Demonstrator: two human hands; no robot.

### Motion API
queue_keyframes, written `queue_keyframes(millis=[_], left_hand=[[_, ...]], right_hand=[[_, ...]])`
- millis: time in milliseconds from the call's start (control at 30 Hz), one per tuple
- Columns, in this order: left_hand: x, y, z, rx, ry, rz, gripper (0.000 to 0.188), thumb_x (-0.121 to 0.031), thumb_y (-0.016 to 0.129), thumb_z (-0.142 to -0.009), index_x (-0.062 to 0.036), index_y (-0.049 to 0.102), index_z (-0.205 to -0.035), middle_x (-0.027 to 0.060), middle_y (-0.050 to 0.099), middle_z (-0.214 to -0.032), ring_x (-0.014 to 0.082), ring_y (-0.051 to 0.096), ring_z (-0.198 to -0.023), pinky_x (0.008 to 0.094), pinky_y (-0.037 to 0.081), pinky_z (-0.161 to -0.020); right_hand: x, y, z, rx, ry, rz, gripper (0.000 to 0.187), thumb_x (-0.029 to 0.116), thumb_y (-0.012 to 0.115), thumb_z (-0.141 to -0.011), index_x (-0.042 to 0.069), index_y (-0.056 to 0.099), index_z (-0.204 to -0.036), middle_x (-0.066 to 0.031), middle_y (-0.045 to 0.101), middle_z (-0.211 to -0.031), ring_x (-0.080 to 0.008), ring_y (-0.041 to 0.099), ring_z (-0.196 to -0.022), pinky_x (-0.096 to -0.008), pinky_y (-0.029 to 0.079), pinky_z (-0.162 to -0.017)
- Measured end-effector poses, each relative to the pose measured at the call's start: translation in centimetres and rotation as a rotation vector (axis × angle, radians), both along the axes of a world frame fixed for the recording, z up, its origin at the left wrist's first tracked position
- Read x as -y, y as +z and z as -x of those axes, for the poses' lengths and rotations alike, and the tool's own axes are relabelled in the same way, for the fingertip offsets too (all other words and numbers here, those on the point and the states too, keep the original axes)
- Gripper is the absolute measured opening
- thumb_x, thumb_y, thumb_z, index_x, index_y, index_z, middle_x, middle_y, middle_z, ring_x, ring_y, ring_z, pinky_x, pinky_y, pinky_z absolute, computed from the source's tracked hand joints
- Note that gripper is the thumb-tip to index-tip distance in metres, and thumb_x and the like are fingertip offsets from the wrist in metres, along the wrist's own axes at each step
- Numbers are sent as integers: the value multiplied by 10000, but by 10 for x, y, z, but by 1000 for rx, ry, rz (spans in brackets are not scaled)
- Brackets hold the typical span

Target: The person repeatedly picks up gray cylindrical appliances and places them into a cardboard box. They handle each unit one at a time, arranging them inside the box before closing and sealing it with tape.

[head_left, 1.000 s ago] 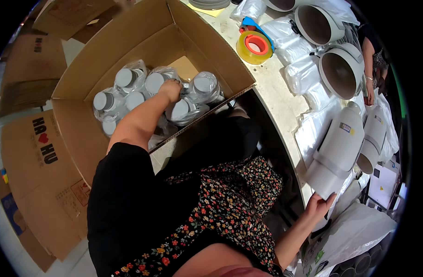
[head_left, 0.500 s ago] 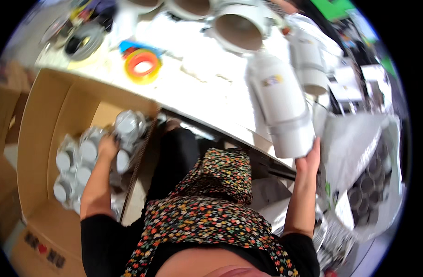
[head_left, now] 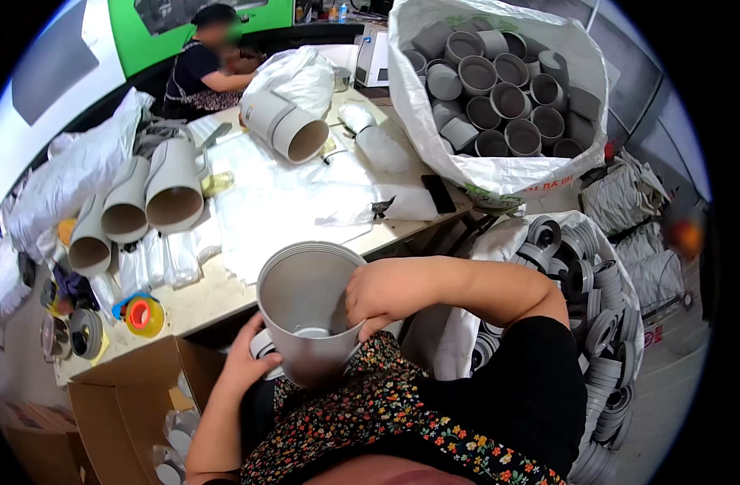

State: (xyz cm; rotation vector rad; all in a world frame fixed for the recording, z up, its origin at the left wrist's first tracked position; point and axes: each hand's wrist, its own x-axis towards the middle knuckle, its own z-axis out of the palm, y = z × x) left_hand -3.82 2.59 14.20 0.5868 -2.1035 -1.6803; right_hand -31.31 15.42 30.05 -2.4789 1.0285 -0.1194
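Observation:
Upright in front of my apron is a large grey plastic canister [head_left: 296,284], its ridged, open mouth facing up. My left hand [head_left: 250,356] is closed around the handle [head_left: 266,349] on its left side. At the right of the mouth, my right hand [head_left: 386,291] grips the rim, fingers inside and thumb outside. A pale round shape shows at the canister's bottom; I cannot tell if it is a separate piece. Several similar grey canisters [head_left: 174,182] lie on the worktable [head_left: 394,242], mouths toward me.
An open cardboard box [head_left: 136,392] holding clear-bagged pieces stands at lower left. A big white sack [head_left: 499,174] of grey cups is at far right, with another sack [head_left: 459,356] of grey lids or rings below. Yellow tape [head_left: 146,317] lies near the table's edge. A person [head_left: 204,65] sits across.
The view has swung to the right. My left hand has left the bagged pieces in the box and now holds a canister handle. My right hand has moved from under a canister to a rim.

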Motion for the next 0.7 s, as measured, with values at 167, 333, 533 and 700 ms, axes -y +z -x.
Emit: queue_keyframes(millis=[167, 333, 533, 700], left_hand=[[-10, -1, 23, 102, 86, 141, 408, -175, 715, -706, 14, 567, -1036, 105, 546, -991, 230, 528, -950, 319, 419, -854], [-14, -36, 26, -18, 418, -318, 275, -147, 589, -861, -36, 516, -1102, 2, 566, -755, 69, 507, -562, 194, 404, -501], [2, -46, 21, -47, 542, -380, 220, -164, 548, -889, -40, 515, -1068, 8, 575, -786, 84, 525, -600, 213, 417, -526], [8, -46, 14, -26, 513, -374, 216, -159, 553, -881, -43, 515, -1060, 11, 582, -799, 89, 535, -633, 218, 425, -550]], right_hand=[[-36, 23, 101, 25, -421, 400, 219, 229, 635, -786, 46, 601, -901, -123, 605, -900, -325, 556, -884, -415, 445, -771], [-93, 46, 287, -776, -1348, 729, 161, 112, 591, -734, 67, 600, -888, -98, 570, -905, -314, 543, -917, -414, 488, -718], [-125, -36, 387, -1140, -1841, 539, 168, 137, 510, -781, 131, 603, -921, -46, 576, -942, -244, 532, -982, -565, 371, -848], [-126, -17, 363, -1058, -1810, 604, 156, 139, 499, -810, 108, 636, -878, -52, 564, -964, -234, 528, -964, -441, 442, -773]])
